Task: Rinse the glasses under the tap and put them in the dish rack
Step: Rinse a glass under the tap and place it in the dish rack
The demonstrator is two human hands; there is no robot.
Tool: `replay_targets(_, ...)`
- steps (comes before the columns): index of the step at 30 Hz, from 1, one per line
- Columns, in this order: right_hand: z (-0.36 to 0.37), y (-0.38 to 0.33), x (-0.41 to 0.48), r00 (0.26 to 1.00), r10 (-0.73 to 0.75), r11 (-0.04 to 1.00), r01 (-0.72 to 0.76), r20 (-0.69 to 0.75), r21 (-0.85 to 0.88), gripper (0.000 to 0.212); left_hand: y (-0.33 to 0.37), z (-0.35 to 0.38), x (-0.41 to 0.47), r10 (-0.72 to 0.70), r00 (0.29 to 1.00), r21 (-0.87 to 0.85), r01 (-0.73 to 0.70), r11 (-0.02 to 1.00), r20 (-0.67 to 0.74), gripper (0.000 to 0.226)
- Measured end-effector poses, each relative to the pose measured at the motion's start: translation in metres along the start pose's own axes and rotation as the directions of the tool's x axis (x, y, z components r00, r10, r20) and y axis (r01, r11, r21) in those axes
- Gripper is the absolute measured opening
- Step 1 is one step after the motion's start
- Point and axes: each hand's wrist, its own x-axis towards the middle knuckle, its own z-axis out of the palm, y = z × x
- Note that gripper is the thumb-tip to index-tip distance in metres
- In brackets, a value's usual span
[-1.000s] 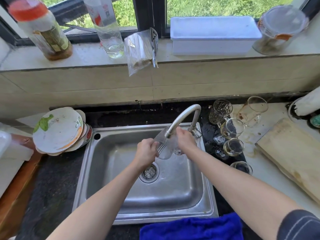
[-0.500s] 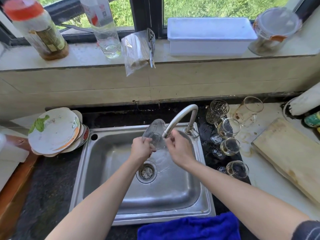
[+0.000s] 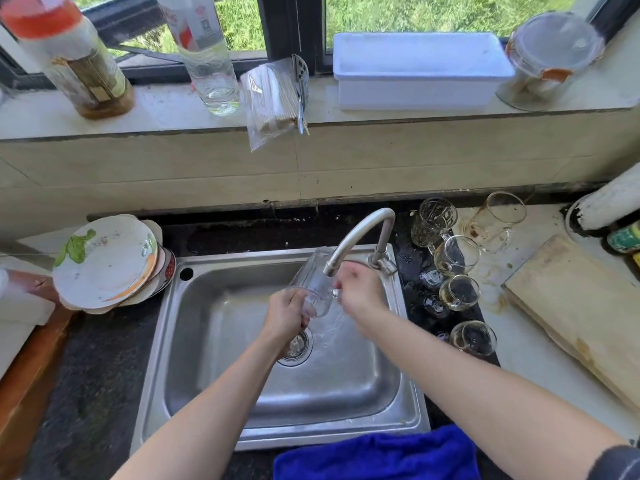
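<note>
Water is running across the sink point(image 3: 214, 341), and more glasses point(image 3: 457, 254) are waiting on the surface to its right, nearer the right arm. Under the tap point(image 3: 356, 233), the glass point(image 3: 313, 285) is tilting, its long axis leaning up and away. The left hand point(image 3: 285, 315) is gripping its lower end with curled fingers. The right hand point(image 3: 360, 289), blurred, is sitting just right of it, and I cannot tell its grip.

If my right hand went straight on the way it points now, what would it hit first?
Most likely the glass, which the left hand holds under the tap. The right hand points up and left at it. Blur hides whether they already touch.
</note>
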Motion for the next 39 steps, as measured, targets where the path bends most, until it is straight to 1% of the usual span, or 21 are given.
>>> replay_targets(1,0.003,0.006,-0.005,0.999,-0.023,1.000,0.023,0.037,0.004,0.013,0.000,-0.003,0.001,0.018,1.000,0.013,-0.018,1.000,-0.017,0.033)
replay_targets(3,0.001,0.005,-0.001,0.997,0.019,1.000,-0.021,0.080,0.023,0.016,-0.001,-0.007,0.000,0.048,0.999,0.042,-0.048,0.998,-0.008,0.032)
replay_targets(5,-0.008,-0.008,0.017,0.985,0.166,0.981,-0.170,0.043,0.091,0.011,0.002,-0.006,-0.005,0.067,0.997,0.052,-0.069,0.996,0.037,0.027)
replay_targets(7,-0.011,-0.015,0.025,0.959,0.275,0.935,-0.282,0.065,0.213,0.023,0.004,-0.003,-0.008,0.073,0.997,0.063,-0.075,0.995,0.041,0.028)
replay_targets(9,-0.012,-0.014,0.017,0.950,0.280,0.924,-0.306,0.138,0.229,0.026,0.000,-0.005,-0.003,0.052,0.999,0.039,-0.052,0.998,-0.012,0.027)
replay_targets(11,-0.014,-0.011,0.002,0.925,0.249,0.923,-0.317,0.288,0.219,0.022,-0.004,-0.013,0.002,0.011,0.998,-0.005,-0.012,1.000,-0.066,0.023)
replay_targets(13,-0.011,-0.010,0.001,0.914,0.211,0.921,-0.304,0.346,0.241,0.022,-0.009,-0.016,0.002,-0.059,0.997,-0.079,0.054,0.995,-0.050,0.021)
replay_targets(15,0.003,-0.015,0.005,0.945,0.211,0.923,-0.277,0.252,0.267,0.027,-0.012,-0.013,0.001,-0.168,0.986,-0.170,0.167,0.971,0.011,0.018)
replay_targets(18,0.018,-0.012,0.009,0.978,0.179,0.960,-0.197,0.103,0.198,0.030,-0.014,-0.009,-0.002,-0.273,0.957,-0.218,0.287,0.933,0.093,0.018)
replay_targets(20,0.011,-0.004,0.016,0.970,0.207,0.960,-0.227,0.131,0.164,0.023,-0.016,-0.013,-0.002,-0.277,0.956,-0.182,0.290,0.940,0.094,0.016)
replay_targets(22,0.001,0.001,0.025,0.939,0.310,0.919,-0.337,0.153,0.206,0.011,-0.018,-0.016,-0.002,-0.243,0.964,-0.141,0.256,0.956,0.103,0.014)
replay_targets(24,-0.003,0.005,0.025,0.929,0.349,0.892,-0.370,0.127,0.259,0.013,-0.017,-0.017,-0.003,-0.202,0.969,-0.080,0.215,0.973,0.142,0.015)
replay_targets(26,-0.002,0.005,0.019,0.937,0.313,0.910,-0.343,0.155,0.234,0.019,-0.016,-0.020,0.000,-0.168,0.976,-0.037,0.175,0.984,0.141,0.021)
replay_targets(29,-0.008,-0.005,0.008,0.931,0.242,0.959,-0.272,0.273,0.076,0.016,-0.012,-0.029,0.001,-0.111,0.989,0.050,0.106,0.993,0.094,0.028)
replay_targets(30,-0.012,-0.007,0.008,0.932,0.221,0.971,-0.238,0.288,0.025,0.013,-0.012,-0.030,0.002,-0.111,0.989,0.039,0.107,0.993,0.096,0.023)
replay_targets(32,-0.018,-0.008,0.010,0.952,0.149,0.988,-0.157,0.266,0.007,0.009,-0.010,-0.029,0.003,-0.151,0.984,-0.123,0.162,0.979,0.091,0.012)
replay_targets(33,-0.021,-0.006,0.011,0.966,0.077,0.997,-0.080,0.246,0.003,0.009,-0.011,-0.027,0.005,-0.209,0.975,-0.261,0.222,0.940,0.076,0.024)
replay_targets(35,-0.024,0.004,0.011,0.971,-0.113,0.985,0.137,0.209,-0.106,0.008,-0.011,-0.023,0.010,-0.368,0.922,-0.573,0.366,0.733,0.118,0.036)
replay_targets(36,-0.026,0.010,0.010,0.958,-0.206,0.950,0.244,0.202,-0.193,0.009,-0.009,-0.020,0.010,-0.438,0.883,-0.651,0.434,0.623,0.169,0.032)
replay_targets(37,-0.027,0.017,0.008,0.936,-0.282,0.904,0.332,0.210,-0.270,0.013,-0.008,-0.017,0.010,-0.482,0.850,-0.677,0.484,0.555,0.212,0.024)
replay_targets(39,-0.031,0.028,0.001,0.895,-0.355,0.831,0.435,0.270,-0.347,0.023,-0.006,-0.007,0.012,-0.520,0.824,-0.673,0.517,0.530,0.223,0.020)
